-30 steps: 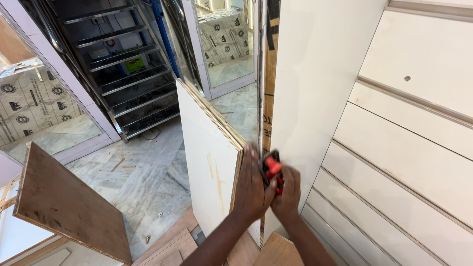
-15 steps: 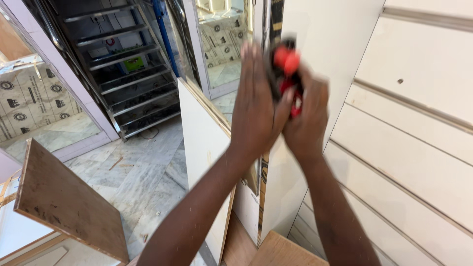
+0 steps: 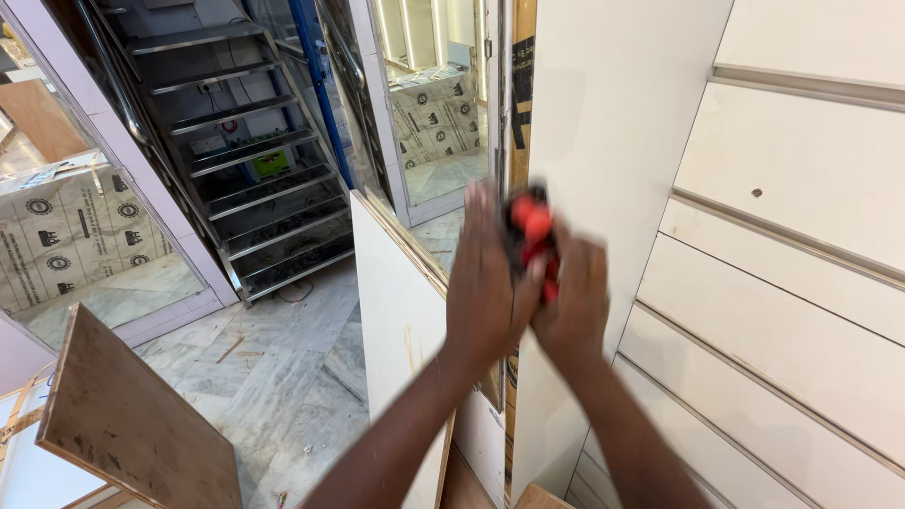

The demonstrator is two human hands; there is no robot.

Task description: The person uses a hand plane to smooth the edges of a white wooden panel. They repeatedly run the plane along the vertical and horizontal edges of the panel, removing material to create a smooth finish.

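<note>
Fingers of both hands, left (image 3: 485, 287) and right (image 3: 570, 302), clench a red tool (image 3: 533, 236) against the panel (image 3: 603, 188) edge; blurred, it could slip and pinch.

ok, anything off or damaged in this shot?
Minor things. The white panel leaning by the glass has yellowish stains on its face. Scraps litter the marble floor. A brown board leans tilted at lower left. Both hands, left hand and right hand, grip a red-and-black tool; it's blurred.

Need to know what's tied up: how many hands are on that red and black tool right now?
2. The left hand wraps the red and black tool from the left; the right hand grips it from below right, against the tall white panel's edge.
</note>
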